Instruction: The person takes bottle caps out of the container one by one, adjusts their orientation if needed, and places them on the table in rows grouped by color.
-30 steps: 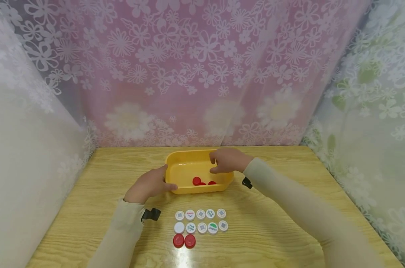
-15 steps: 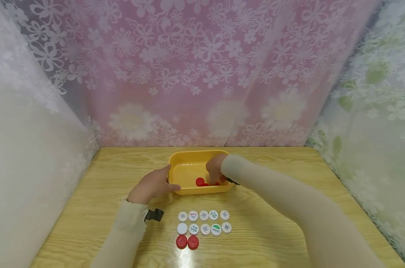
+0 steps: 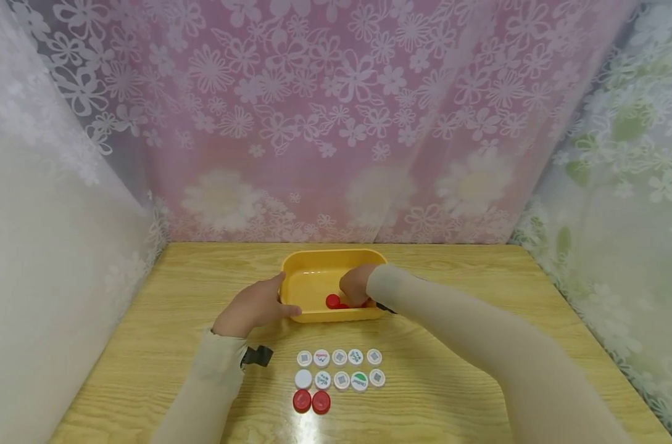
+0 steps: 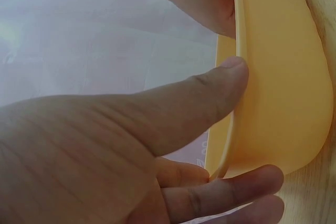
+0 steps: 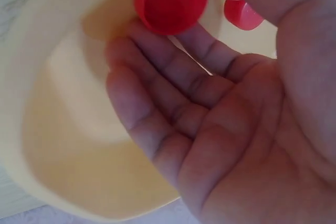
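Observation:
My left hand holds the left end of a yellow plastic bin. Its thumb lies on the rim in the left wrist view, and the other fingers spread around the corner. Inside the bin's right part, my right hand reaches down with bent fingers. The right wrist view shows a red bottle cap pinched between thumb and fingertips, hollow side showing. Another red cap lies behind it in the bin. From the head view, a red cap shows left of the hand; the held cap is mostly hidden there.
In front of the bin, white bottle caps with various prints form two rows on the wooden table. Below their left end sit two red caps side by side. Floral curtains enclose the table at the back and sides.
My right hand has lowered from above the bin to the red caps at its near side and taken one. The left hand keeps its hold on the bin. The head view has shifted slightly.

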The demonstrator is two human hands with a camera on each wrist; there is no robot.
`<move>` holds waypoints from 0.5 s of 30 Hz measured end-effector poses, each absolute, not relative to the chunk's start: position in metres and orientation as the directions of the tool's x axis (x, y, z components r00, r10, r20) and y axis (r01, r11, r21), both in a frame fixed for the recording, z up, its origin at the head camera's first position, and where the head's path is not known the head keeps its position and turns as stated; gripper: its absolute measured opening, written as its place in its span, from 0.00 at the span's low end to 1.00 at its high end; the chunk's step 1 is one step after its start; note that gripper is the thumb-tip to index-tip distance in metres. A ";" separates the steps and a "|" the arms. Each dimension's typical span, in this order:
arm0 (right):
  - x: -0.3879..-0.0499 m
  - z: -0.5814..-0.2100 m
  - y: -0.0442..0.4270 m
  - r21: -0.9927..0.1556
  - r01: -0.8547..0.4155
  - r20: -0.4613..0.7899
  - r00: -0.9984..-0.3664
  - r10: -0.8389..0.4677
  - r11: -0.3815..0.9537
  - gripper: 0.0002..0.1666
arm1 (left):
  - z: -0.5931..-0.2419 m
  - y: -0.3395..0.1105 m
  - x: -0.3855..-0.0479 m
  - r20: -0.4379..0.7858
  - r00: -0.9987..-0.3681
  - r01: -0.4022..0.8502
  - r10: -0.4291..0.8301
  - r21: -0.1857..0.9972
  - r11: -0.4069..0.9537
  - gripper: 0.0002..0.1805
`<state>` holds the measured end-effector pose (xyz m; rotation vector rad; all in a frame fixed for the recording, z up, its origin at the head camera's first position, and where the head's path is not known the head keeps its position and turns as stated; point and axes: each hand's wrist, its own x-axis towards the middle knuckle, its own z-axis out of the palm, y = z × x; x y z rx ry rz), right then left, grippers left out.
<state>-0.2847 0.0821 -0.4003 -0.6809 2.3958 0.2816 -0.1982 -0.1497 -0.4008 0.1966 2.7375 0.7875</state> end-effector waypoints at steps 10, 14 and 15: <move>-0.288 -0.382 0.107 -0.036 -0.639 -0.483 -0.662 -0.573 0.769 0.05 | -0.402 -0.148 -0.199 -0.241 -0.947 0.052 0.213 0.537 0.842 0.54; -0.266 -0.361 0.117 -0.096 -0.650 -0.402 -0.668 -0.627 0.754 0.04 | -0.403 -0.149 -0.198 -0.241 -0.946 0.055 0.214 0.535 0.843 0.54; -0.256 -0.356 0.118 -0.118 -0.665 -0.368 -0.660 -0.655 0.737 0.05 | -0.402 -0.150 -0.198 -0.240 -0.947 0.055 0.215 0.535 0.843 0.54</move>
